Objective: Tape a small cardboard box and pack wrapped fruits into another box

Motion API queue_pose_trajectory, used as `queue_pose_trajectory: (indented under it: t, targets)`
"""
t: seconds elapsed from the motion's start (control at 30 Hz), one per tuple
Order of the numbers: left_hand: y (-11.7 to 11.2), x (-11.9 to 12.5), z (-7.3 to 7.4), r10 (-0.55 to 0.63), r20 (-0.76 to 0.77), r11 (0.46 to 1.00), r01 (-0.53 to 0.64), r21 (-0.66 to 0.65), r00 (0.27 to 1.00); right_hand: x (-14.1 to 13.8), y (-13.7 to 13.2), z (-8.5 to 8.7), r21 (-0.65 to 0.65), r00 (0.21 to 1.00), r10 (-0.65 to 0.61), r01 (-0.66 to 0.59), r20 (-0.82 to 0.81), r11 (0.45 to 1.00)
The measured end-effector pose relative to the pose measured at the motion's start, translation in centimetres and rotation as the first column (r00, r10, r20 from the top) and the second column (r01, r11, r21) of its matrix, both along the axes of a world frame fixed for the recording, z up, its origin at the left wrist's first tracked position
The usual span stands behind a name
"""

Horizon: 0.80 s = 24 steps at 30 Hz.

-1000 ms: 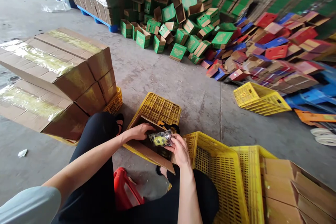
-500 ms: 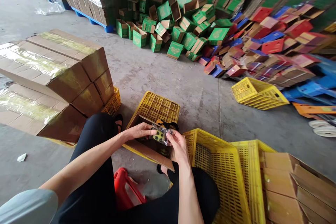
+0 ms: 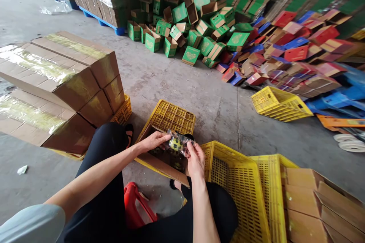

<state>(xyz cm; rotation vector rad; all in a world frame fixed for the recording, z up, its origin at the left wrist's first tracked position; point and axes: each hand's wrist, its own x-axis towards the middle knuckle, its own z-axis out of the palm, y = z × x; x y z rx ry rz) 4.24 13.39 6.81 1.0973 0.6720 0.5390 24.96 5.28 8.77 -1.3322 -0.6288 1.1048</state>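
Note:
Both my hands hold a small clear plastic bag (image 3: 179, 143) with a yellow-and-black item inside. My left hand (image 3: 152, 141) pinches its left end and my right hand (image 3: 194, 158) grips its right side. They hover over an open brown carton (image 3: 159, 161) that rests on an overturned yellow crate (image 3: 171, 115) between my knees. Dark items lie inside the carton, mostly hidden under my hands.
Taped brown cartons (image 3: 57, 83) are stacked at my left. Yellow crates (image 3: 242, 190) with folded cardboard (image 3: 313, 205) stand at my right. Another yellow crate (image 3: 281, 102) lies farther right. Piles of green boxes (image 3: 194, 19) and red and blue boxes (image 3: 299, 53) fill the back. A red stool (image 3: 137, 205) is under me.
The bag has been lifted a little out of the carton and turned between my hands. My hands rose slightly with it.

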Motion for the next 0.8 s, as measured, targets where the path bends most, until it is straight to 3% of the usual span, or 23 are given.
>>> queue_pose_trajectory:
  t: [0.1, 0.2, 0.37, 0.53, 0.63, 0.73, 0.8]
  targets:
    - [-0.2, -0.4, 0.3, -0.057, 0.086, 0.992, 0.067, -0.107, 0.995, 0.2, -0.1, 0.3, 0.007, 1.0, 0.016, -0.016, -0.006, 1.0]
    - [-0.3, -0.7, 0.5, -0.074, 0.124, 0.995, 0.082, -0.06, 0.989, 0.4, -0.3, 0.4, 0.001, 0.997, 0.081, -0.081, 0.014, 0.997]
    - [-0.2, -0.7, 0.2, 0.005, 0.132, 1.0, -0.005, -0.002, 0.991, 0.9, -0.5, 0.6, 0.004, 0.953, 0.258, -0.262, 0.161, 0.965]
    - [-0.3, -0.7, -0.1, -0.064, 0.16, 0.996, 0.052, 0.074, 0.985, 1.4, -0.6, 1.3, -0.042, 0.835, 0.5, -0.505, 0.232, 0.862]
    - [0.0, -0.8, -0.6, -0.105, 0.156, 0.989, 0.086, 0.121, 0.982, 2.0, -0.8, 1.4, -0.113, 0.772, 0.573, -0.566, 0.276, 0.817]
    - [0.8, -1.2, -1.3, -0.097, 0.048, 0.976, 0.086, 0.198, 0.994, 3.2, -1.1, 1.3, -0.2, 0.702, 0.602, -0.573, 0.38, 0.795]
    - [1.5, -1.6, -1.7, -0.107, -0.102, 0.938, 0.134, 0.32, 0.989, 3.9, -1.4, 1.0, -0.283, 0.605, 0.658, -0.602, 0.448, 0.746]
